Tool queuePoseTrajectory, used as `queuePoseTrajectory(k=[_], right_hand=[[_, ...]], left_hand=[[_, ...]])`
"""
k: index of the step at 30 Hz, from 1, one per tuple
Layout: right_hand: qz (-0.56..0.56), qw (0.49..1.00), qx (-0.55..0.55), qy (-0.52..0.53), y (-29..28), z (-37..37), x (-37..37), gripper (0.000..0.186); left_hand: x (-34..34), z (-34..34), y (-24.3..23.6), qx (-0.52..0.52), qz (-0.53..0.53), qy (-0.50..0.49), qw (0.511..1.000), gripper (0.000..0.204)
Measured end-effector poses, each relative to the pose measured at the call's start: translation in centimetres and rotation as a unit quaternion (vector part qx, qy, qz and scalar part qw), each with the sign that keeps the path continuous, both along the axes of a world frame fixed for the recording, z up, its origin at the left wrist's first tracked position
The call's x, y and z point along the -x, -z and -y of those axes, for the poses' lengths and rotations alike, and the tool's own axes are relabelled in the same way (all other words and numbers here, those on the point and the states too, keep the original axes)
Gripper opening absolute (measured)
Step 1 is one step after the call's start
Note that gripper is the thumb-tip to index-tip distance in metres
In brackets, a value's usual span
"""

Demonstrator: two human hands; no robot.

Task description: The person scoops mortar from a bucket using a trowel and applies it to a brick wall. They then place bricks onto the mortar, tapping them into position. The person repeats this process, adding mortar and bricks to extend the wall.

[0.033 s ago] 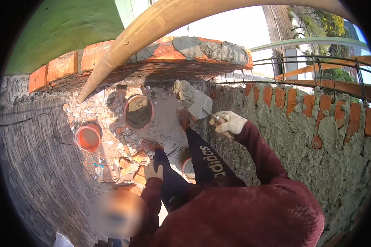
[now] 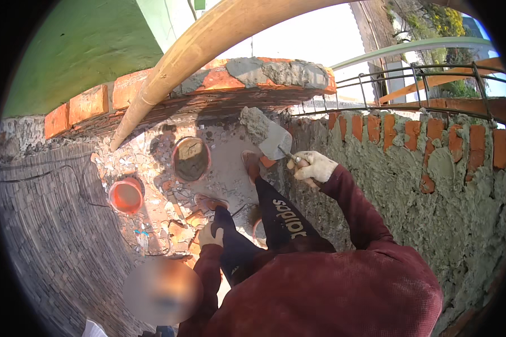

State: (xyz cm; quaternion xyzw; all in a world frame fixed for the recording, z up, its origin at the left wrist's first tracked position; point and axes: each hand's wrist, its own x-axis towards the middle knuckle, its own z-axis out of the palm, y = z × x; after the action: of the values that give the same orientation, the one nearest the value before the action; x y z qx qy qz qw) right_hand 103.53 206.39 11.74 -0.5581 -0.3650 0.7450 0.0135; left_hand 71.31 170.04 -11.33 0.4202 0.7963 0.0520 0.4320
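My gloved right hand (image 2: 311,167) grips the handle of a metal trowel (image 2: 276,142), whose blade carries a lump of grey mortar (image 2: 254,122) near the rendered right-hand wall (image 2: 455,219). Low at center, my gloved left hand (image 2: 210,235) rests against my left leg, holding nothing that I can see. A round bucket of mortar (image 2: 190,159) stands ahead of my feet, and a smaller red bucket (image 2: 126,196) sits farther left. Another container is partly hidden behind my right leg.
A brick wall edge (image 2: 87,105) crosses ahead, with a bamboo pole (image 2: 168,70) slanting over it. A rebar cage (image 2: 421,84) and wooden boards run along the upper right. Broken brick rubble (image 2: 180,233) litters the floor. A curved, dark textured surface (image 2: 56,224) fills the left.
The view has shifted slightly, with the left side sitting a little lower and the right a little higher. My hands and the loaded trowel are held almost the same way.
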Motion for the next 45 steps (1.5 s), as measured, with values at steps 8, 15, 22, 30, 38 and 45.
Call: queuePoseTrajectory(k=[8, 15, 22, 30, 38, 45], right_hand=[[-0.166, 0.924, -0.057, 0.34, -2.3, 0.4, -4.6, 0.025], [-0.412, 0.745, 0.065, 0.52, 5.6, -5.7, -7.7, 0.032], [-0.075, 0.927, -0.06, 0.363, 0.2, -4.0, -6.1, 0.024], [0.258, 0.893, -0.3, 0.213, 12.5, -4.8, -12.2, 0.035], [0.259, 0.921, -0.227, 0.183, 7.2, -3.3, -11.2, 0.04], [0.288, 0.756, -0.305, -0.503, 10.2, -0.2, 4.4, 0.039]], left_hand=[[8.0, -8.3, -11.1, 0.039, -0.03, 0.022, 0.999, 0.07], [10.2, -7.1, -11.4, 0.015, -0.006, -0.013, 1.0, 0.069], [9.3, -2.7, -7.6, -0.002, 0.023, -0.036, 0.999, 0.059], [4.4, -8.3, -12.5, 0.018, 0.087, 0.062, 0.994, 0.051], [2.7, -7.2, -13.1, 0.019, 0.057, -0.106, 0.993, 0.061], [-7.1, 0.4, -4.9, 0.131, 0.159, -0.218, 0.954, 0.079]])
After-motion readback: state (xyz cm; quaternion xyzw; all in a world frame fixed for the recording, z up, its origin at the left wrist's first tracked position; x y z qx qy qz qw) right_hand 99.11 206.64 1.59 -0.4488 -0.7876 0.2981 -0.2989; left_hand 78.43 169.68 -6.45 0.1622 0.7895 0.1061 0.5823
